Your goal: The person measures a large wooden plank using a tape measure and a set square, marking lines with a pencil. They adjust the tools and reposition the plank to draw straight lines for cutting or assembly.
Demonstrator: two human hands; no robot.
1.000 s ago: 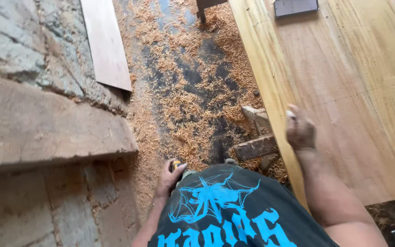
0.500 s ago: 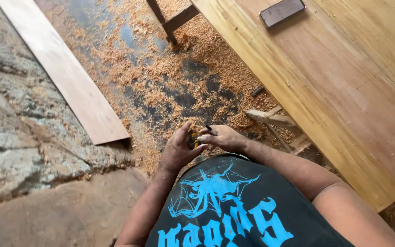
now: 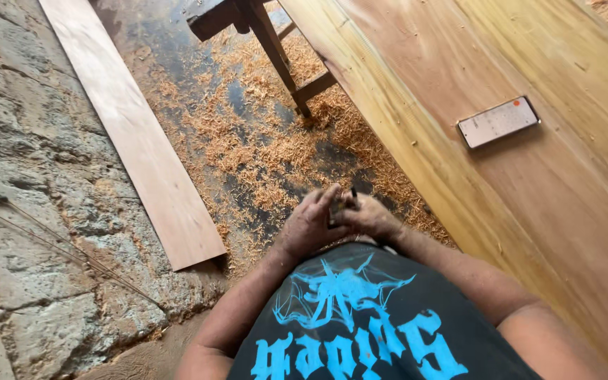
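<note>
small dark object (image 3: 338, 208), lower centre of the frame, pinched between both hands in front of the belly; mostly hidden, kind not tellable. probably light and rigid, easily managed by fingertips alone, best taken at its two ends as here. long axis apparently tilted up toward the upper right, a thin dark tip showing above the knuckles. left hand (image 3: 309, 226) curled over the near side, fingers bent and closed on the object; right hand (image 3: 369, 215) meeting it from the right, fingertips clenched on the same piece. below, black shirt with blue print (image 3: 360, 324). behind the hands, wood shavings (image 3: 262, 141) over a dark floor. at right, broad wooden plank (image 3: 501, 204) bearing a phone (image 3: 498, 121); at left, narrow board (image 3: 131, 127) against stone paving (image 3: 29, 211); at top, trestle leg (image 3: 272, 46).
</note>
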